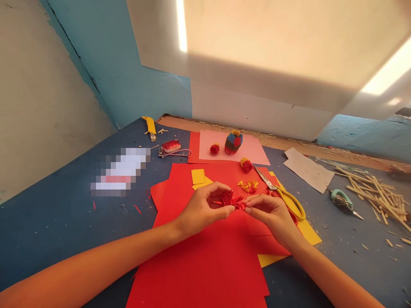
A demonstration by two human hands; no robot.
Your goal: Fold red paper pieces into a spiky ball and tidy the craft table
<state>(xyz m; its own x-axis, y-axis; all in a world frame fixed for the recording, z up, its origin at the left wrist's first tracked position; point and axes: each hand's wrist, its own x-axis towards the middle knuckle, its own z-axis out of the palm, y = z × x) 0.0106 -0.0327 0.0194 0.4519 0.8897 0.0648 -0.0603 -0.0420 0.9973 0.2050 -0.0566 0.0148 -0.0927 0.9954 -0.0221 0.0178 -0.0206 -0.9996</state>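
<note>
Matt folded-paper piece [227, 198], smooth paper sheets [205, 256], metal scissor blades [264, 176], glossy plastic scissor handles [285, 194], rough wooden sticks [382, 194]

Warm, bright light on the pale wall panel [276, 38]; two glaring streaks, washed nearly white, at upper left of centre and at right. Soft-edged shadow band crosses beneath. Blue tabletop [58, 239] dimmer, evenly lit, usable. Source: cannot tell from here. Wide-angle stretch toward the edges, corners smeary. Blocky pixelation over one pale patch [125, 171]. Folds of the red paper piece [227, 198] slightly soft.
</note>
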